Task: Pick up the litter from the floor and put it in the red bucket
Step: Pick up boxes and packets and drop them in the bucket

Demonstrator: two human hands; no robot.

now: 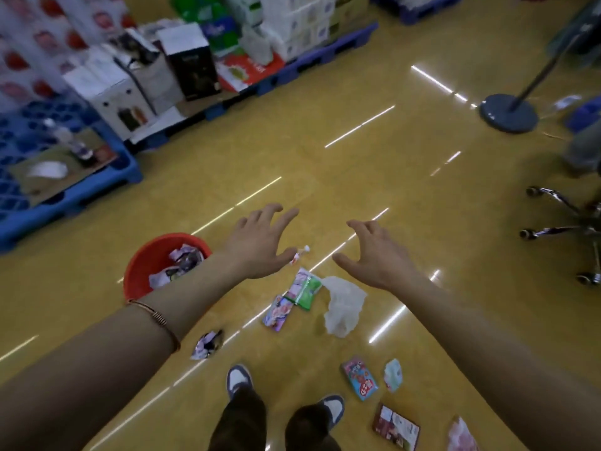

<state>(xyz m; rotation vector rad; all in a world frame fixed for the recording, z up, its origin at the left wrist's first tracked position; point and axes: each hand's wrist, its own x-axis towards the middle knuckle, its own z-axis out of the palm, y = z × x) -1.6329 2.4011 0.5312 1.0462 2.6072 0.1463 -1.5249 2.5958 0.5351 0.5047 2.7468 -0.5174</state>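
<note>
Both hands out in front, palms down, fingers spread and slightly bent, nothing held. Left hand [260,245] and right hand [374,255] are apart, with bare floor [325,177] showing between them.

Litter relative to the hands:
- Small red-and-white twist wrapper [300,254] shows just past the left thumb tip.
- Green wrapper [304,289], pink-purple packet [279,312] and white plastic bag [341,307] lie clustered below the gap between the hands, nearer the person.
- Crumpled foil wrapper [208,343] lies under the left forearm line.
- Pink-and-blue packet [359,377], pale green sachet [393,374], dark red packet [395,426] and a pink wrapper [460,434] lie by the right shoe [333,406].

Red bucket [135,284] stands on the floor left of the left wrist, partly hidden by the forearm. It holds crumpled wrappers [182,260]; print is blurred and possibly purple-white.

Appearance: packets are flat and glossy, the bag limp and translucent.

Edges and room: blue pallets [97,190] with stacked cartons [113,92] line the left and far side. A round stand base [509,113] and a chair's castor legs [569,229] sit at right. The yellow floor is open ahead of the hands.
</note>
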